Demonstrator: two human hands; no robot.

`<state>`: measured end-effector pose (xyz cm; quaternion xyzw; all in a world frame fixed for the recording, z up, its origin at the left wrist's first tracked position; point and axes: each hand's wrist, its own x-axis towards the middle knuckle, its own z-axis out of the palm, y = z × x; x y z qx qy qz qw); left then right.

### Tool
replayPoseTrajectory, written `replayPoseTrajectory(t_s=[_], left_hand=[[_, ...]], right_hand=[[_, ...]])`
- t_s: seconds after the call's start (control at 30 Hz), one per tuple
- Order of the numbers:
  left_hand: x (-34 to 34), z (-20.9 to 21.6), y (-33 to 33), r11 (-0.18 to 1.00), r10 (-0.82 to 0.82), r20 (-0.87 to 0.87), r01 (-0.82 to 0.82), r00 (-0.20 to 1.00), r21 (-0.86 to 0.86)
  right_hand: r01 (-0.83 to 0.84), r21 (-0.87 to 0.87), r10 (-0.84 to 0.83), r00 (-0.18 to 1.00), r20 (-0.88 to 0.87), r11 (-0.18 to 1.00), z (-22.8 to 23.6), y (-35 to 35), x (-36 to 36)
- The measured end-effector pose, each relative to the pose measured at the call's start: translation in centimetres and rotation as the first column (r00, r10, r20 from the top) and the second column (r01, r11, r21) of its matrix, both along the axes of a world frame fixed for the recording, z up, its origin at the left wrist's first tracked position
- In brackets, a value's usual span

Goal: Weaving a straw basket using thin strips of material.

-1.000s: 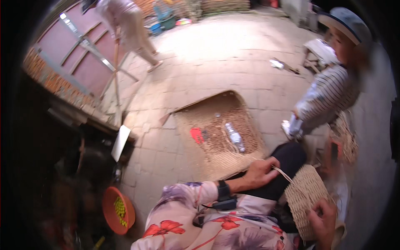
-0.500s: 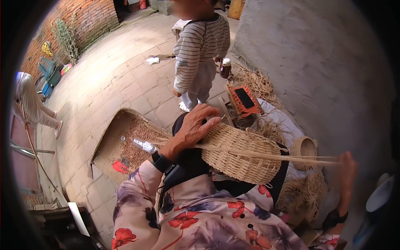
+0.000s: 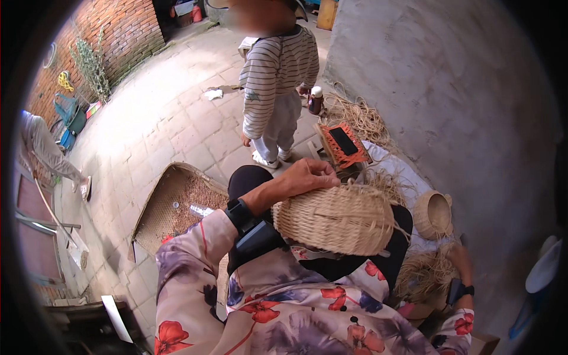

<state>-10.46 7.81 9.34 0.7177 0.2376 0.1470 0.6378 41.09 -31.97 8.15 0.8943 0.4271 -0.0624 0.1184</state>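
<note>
On my lap lies a woven straw basket [image 3: 334, 220], tipped on its side so that its ribbed wall faces up. My left hand [image 3: 310, 176] is closed on its far rim, thumb and fingers pinched together. To the right, my right hand [image 3: 461, 260] is low beside a heap of loose straw strands [image 3: 423, 275]; its fingers are hard to make out, and I cannot tell whether they hold any strands. A smaller round straw basket [image 3: 436, 215] rests on a white cloth [image 3: 408, 180] just beyond that heap.
Left of my knees is a woven scoop tray [image 3: 155, 204] with brown grains and a clear bottle [image 3: 202, 210]. A child [image 3: 275, 89] stands ahead, near a low stool [image 3: 343, 145] with a black phone-like slab. Coiled straw rope [image 3: 361, 115] lies along the grey wall [image 3: 449, 89]. Another person [image 3: 50, 151] is far left.
My right hand has dropped from the outstretched strands to the straw heap; the strands no longer stretch across the basket. My left hand has shifted right along the rim, and the basket has rolled.
</note>
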Motion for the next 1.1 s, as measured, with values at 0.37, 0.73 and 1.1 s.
replayPoseTrajectory(t_s=[0.37, 0.73, 1.1], left_hand=[[7.1, 2.0, -1.7, 0.936, -0.157, -0.379, 0.260, 0.912, 0.239], [0.8, 9.3, -0.2, 0.996, 0.034, 0.082, -0.041, 0.996, 0.084], [-10.9, 0.2, -6.7, 0.832, 0.541, -0.004, -0.536, 0.841, -0.147]], right_hand=[[-0.130, 0.564, 0.474, 0.710, -0.521, 0.815, 9.5, 12.7, -22.1], [-0.297, 0.713, 0.674, 0.664, -0.324, 0.635, 5.8, 12.1, -24.6], [-0.297, 0.506, 0.518, 0.767, -0.379, 0.810, 2.7, 12.1, -24.3]])
